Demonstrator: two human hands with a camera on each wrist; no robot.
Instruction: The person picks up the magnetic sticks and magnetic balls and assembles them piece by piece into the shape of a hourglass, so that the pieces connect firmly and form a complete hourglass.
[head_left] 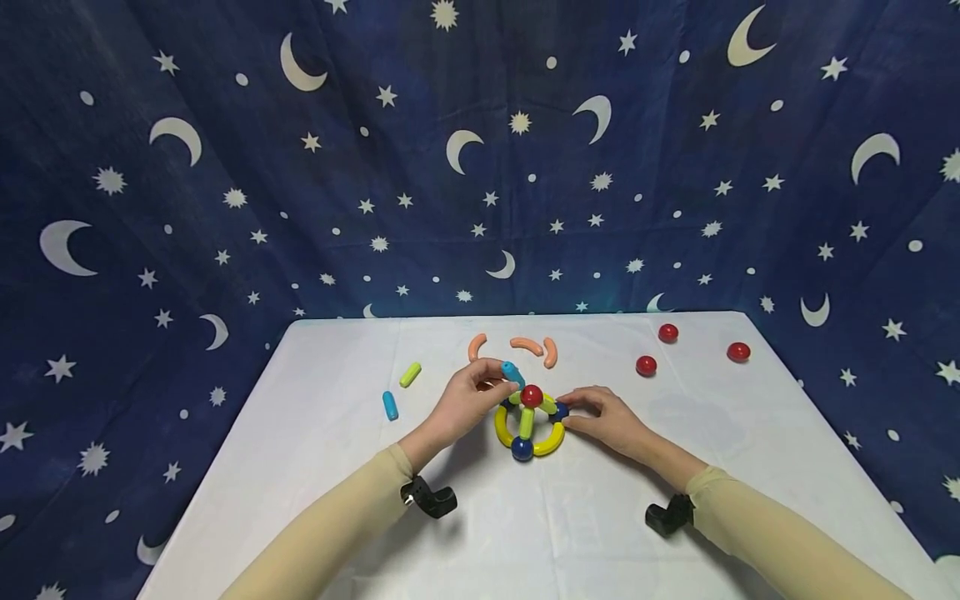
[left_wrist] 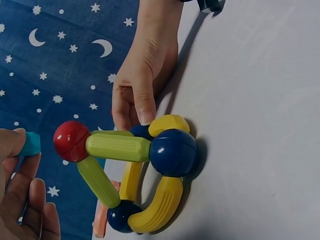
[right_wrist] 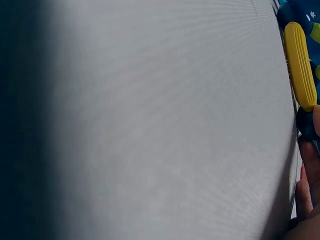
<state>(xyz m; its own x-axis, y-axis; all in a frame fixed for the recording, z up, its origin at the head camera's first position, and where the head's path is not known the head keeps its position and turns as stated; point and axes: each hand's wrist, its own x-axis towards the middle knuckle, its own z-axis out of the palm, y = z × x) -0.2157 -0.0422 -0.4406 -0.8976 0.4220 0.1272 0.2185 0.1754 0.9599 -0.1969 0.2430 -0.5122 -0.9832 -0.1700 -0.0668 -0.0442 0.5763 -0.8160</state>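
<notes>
Between the hands stands a pyramid of magnetic building pieces: a red ball (head_left: 532,396) on top, green sticks (left_wrist: 118,146) sloping down, blue balls (left_wrist: 173,153) at the corners and yellow curved sticks (head_left: 550,440) round the base. My left hand (head_left: 467,398) pinches a light-blue stick (head_left: 513,374) between thumb and fingers, beside the red ball. In the left wrist view, this stick (left_wrist: 31,144) is apart from the ball. My right hand (head_left: 609,422) grips the blue ball (head_left: 558,412) at the right corner by thumb and fingers. Only part of this hand (right_wrist: 311,172) shows in the right wrist view.
On the white table (head_left: 600,533), several orange curved sticks (head_left: 527,345) lie behind the pyramid. A green stick (head_left: 410,375) and a light-blue stick (head_left: 390,406) lie at left. Three red pieces (head_left: 647,365) sit at back right. A starry curtain (head_left: 420,125) surrounds the table.
</notes>
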